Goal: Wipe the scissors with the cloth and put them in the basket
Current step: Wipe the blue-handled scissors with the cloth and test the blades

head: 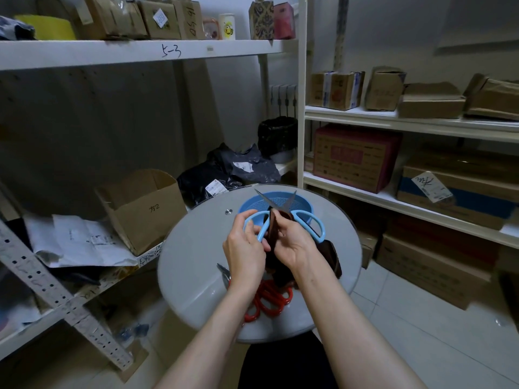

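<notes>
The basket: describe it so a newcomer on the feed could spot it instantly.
Find the round grey table between the white shelves. On its far edge, just behind the blue-handled scissors and brown cloth held above it, sits the basket. It is the only round, blue, perforated bowl there; the red scissors lie near the front edge.

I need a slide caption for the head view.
Left hand holds open blue scissors; right hand presses brown cloth against them.

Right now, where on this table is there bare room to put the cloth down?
The table is bare on its left, between left hand and rim. Crowded: basket at the far edge, red scissors under your forearms.
</notes>
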